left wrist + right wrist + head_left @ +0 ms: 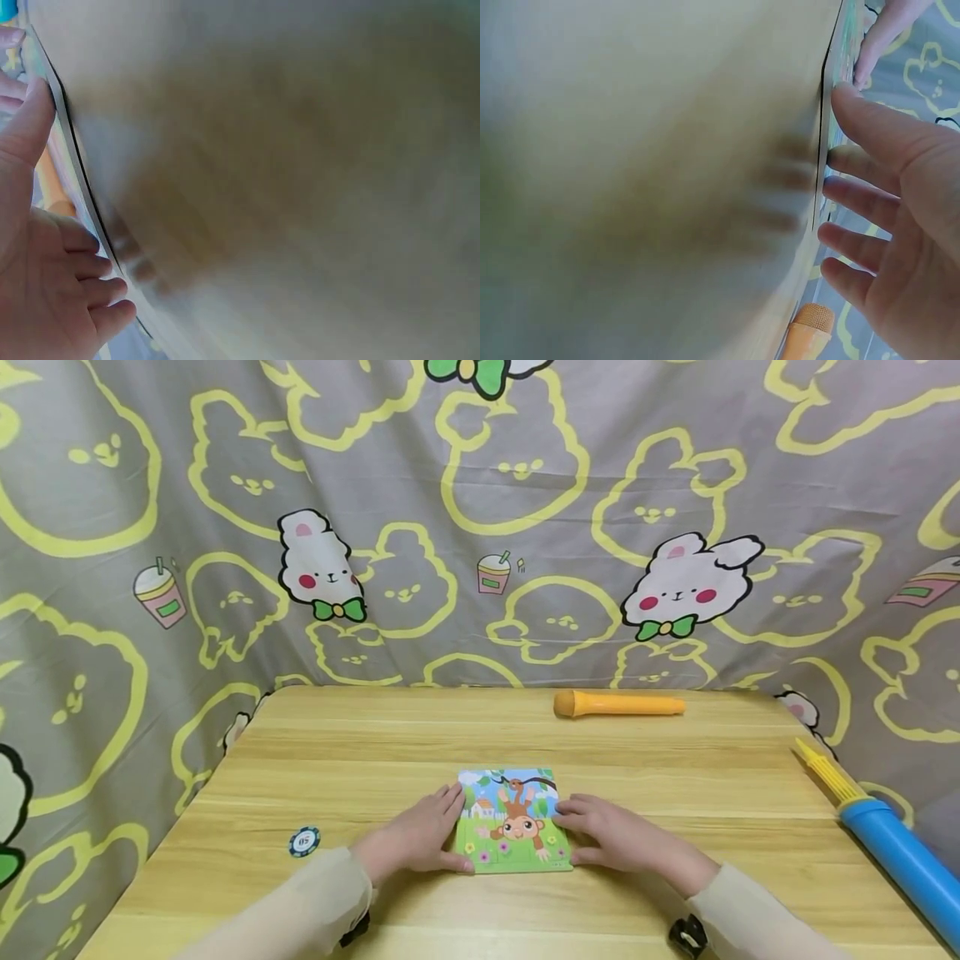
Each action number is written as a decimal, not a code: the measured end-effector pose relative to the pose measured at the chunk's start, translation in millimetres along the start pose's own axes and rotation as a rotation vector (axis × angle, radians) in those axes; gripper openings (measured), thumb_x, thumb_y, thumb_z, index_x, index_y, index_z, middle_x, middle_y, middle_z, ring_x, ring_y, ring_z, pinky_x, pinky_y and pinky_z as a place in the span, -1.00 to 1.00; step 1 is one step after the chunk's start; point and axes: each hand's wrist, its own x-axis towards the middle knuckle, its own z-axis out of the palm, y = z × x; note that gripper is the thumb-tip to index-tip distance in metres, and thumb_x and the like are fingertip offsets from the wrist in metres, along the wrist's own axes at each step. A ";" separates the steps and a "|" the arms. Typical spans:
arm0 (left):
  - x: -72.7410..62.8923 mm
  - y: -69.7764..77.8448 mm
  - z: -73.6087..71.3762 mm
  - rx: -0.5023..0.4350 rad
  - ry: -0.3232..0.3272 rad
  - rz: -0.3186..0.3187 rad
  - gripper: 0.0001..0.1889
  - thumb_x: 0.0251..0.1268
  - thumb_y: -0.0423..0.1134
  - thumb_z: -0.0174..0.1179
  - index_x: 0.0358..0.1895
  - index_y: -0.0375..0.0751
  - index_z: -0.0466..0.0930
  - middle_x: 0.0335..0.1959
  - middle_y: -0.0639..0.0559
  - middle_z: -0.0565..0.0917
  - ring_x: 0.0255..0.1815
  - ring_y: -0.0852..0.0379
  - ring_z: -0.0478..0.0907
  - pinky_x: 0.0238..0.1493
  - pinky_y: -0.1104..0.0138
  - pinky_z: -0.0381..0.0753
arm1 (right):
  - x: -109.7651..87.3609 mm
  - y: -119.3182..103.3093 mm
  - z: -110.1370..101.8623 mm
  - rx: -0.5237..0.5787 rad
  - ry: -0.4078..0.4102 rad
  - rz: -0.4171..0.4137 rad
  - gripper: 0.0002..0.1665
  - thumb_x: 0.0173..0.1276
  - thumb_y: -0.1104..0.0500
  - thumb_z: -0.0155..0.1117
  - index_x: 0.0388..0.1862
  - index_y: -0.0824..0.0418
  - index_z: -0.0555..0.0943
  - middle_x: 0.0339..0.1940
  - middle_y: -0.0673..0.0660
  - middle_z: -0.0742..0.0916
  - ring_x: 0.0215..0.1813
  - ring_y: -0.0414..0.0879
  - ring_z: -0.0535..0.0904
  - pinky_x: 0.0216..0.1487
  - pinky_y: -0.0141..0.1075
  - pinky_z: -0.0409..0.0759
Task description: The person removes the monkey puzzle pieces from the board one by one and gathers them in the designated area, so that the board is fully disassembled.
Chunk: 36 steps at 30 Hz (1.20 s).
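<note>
A flat square picture puzzle [510,843] lies on the table, showing a monkey hanging from a branch. My left hand [420,832] rests at its left edge, the thumb by the lower left corner and the fingers stretched along the side. At the opposite edge, my right hand [611,835] touches the puzzle with relaxed fingertips and thumb. The left wrist view shows the palm of the left hand [49,289] beside the board's thin edge. In the right wrist view, fingers of the right hand [919,195] reach that edge, slightly spread. Neither hand curls round anything.
A blue-and-white poker chip [304,841] lies left of the puzzle on the wooden table [375,735]. An orange toy microphone [622,704] lies near the back edge. A blue and yellow hand pump [900,860] lies along the right side. Patterned grey cloth [420,468] hangs behind.
</note>
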 end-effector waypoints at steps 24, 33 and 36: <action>0.7 2.0 -1.5 -0.079 0.023 -0.006 0.02 0.14 0.32 0.03 0.39 -0.46 -0.05 0.42 -0.32 -0.07 0.40 -0.21 -0.10 0.34 0.07 0.02 | 14.3 -8.7 -12.1 0.035 0.026 0.007 -0.41 0.22 0.02 0.28 0.13 0.36 0.50 0.10 0.29 0.54 0.12 0.14 0.45 0.12 -0.03 0.43; 15.8 0.8 -2.5 -0.066 0.024 -0.118 -0.14 0.30 0.22 -0.08 0.38 -0.46 -0.01 0.41 -0.31 -0.02 0.40 -0.20 -0.06 0.32 0.01 0.05 | 71.9 -11.2 -16.7 0.177 0.022 0.002 -0.53 0.31 0.14 0.22 0.15 0.33 0.49 -0.01 0.16 0.59 -0.04 -0.01 0.54 -0.07 -0.19 0.54; 17.9 -0.2 -1.2 -0.033 0.018 -0.126 -0.18 0.33 0.19 -0.11 0.38 -0.44 0.01 0.41 -0.28 0.01 0.40 -0.18 -0.04 0.32 0.02 0.06 | 87.8 -12.7 -11.4 0.173 0.014 0.011 -0.52 0.31 0.12 0.22 0.15 0.33 0.50 -0.03 0.15 0.60 -0.10 -0.05 0.55 -0.11 -0.24 0.55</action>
